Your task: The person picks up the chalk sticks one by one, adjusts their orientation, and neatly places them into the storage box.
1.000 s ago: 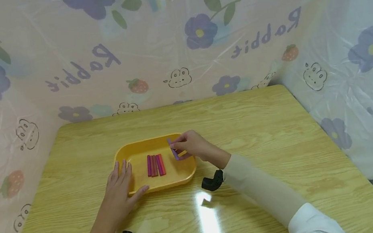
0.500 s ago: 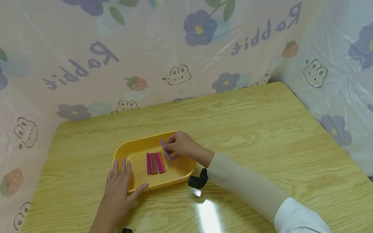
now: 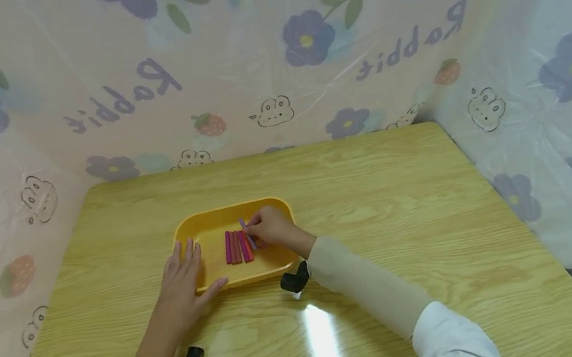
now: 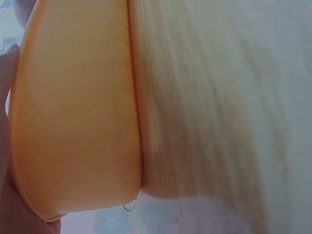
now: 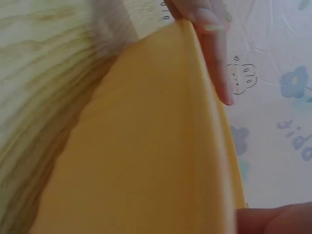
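A yellow tray (image 3: 276, 259) stands on the table with a row of slim sticks (image 3: 235, 247) inside, in magenta, brownish red and orange-red, side by side. My right hand (image 3: 274, 228) reaches in over the right end, pinching a purple stick (image 3: 242, 223) between thumb and fingers. That stick leans slightly and overlaps the row's right end. On the tray's left end rests my left hand (image 3: 184, 287), fingers straight across the rim and thumb along the near edge. The tray's outer wall (image 4: 73, 112) fills much of the left wrist view; the sticks are hidden there.
The wood-grain table (image 3: 377, 189) extends around the tray. A patterned plastic sheet (image 3: 222, 57) hangs behind it and at both sides. Black wrist mounts (image 3: 295, 278) sit below each wrist, the right one near the tray's front right corner.
My right hand has moved left with the purple stick, from the tray's right end to the right side of the row. The left hand has stayed on the tray.
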`<state>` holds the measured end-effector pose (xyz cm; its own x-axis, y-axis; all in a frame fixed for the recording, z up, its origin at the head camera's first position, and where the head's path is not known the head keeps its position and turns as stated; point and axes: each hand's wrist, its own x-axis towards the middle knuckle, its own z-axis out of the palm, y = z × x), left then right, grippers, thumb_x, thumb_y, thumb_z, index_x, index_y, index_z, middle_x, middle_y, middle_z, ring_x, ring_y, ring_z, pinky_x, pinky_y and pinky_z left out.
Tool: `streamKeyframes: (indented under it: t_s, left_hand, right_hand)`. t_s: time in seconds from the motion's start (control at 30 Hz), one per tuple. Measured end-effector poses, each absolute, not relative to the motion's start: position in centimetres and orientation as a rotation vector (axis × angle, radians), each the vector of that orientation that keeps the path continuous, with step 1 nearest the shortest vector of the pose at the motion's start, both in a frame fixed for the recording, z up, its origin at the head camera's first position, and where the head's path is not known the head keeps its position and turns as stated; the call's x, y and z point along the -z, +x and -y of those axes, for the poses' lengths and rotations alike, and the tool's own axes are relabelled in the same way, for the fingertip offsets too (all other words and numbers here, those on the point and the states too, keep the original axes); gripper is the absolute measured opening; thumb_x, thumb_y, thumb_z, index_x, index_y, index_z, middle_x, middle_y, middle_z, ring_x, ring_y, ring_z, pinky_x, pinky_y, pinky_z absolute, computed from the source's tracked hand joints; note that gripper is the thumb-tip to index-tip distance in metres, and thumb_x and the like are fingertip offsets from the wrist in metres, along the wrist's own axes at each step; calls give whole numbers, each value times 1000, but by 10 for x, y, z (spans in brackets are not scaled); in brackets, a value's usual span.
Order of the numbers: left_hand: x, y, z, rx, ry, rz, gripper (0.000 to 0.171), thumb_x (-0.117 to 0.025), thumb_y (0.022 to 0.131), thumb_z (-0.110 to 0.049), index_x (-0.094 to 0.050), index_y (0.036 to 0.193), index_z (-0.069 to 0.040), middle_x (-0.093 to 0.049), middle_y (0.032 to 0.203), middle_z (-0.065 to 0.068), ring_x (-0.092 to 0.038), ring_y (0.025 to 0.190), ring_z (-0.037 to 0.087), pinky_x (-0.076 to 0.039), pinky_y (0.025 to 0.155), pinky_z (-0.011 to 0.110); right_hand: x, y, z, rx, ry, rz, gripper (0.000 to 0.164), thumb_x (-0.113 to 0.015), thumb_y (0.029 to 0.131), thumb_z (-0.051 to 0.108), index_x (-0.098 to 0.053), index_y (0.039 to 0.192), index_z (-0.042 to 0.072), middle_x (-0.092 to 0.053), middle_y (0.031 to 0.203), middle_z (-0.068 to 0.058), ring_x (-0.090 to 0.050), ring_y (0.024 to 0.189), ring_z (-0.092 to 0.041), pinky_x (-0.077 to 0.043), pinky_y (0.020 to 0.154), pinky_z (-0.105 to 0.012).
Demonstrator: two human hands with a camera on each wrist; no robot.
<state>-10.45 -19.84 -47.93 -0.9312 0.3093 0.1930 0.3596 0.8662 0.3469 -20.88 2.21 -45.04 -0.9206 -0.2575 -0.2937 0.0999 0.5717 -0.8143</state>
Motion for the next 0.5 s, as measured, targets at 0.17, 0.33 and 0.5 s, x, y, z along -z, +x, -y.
streamKeyframes:
  t_s: [0.17, 0.33, 0.5]
  left_hand:
    - [480, -106, 199, 592, -508, 2912, 91, -52, 88, -57, -15, 148, 0, -12, 152, 19, 8, 140, 29, -3, 111, 49]
    - [479, -105, 198, 600, -512, 2917, 91, -53, 87, -57, -16, 147, 1, -12, 152, 19, 8, 140, 29, -4, 111, 49]
    - [480, -105, 197, 586, -519, 2908, 91, -53, 87, -57, -17, 147, 1, -13, 152, 20, 7, 140, 29, -5, 111, 50]
  right_hand:
    - [450, -209, -20, 1297, -130, -2432, 20, -63, 90, 20, -73, 90, 3, -68, 79, -2, -59, 64, -10, -47, 51, -21]
    - [453, -208, -20, 1280, -87, -2405, 20, -62, 91, 19, -73, 88, 3, -67, 75, -2, -58, 60, -12, -48, 48, -24]
    - [457, -210, -22, 1354, -23, -2343, 18, -62, 90, 16, -72, 88, 1, -66, 78, -5, -59, 64, -13, -52, 52, -25]
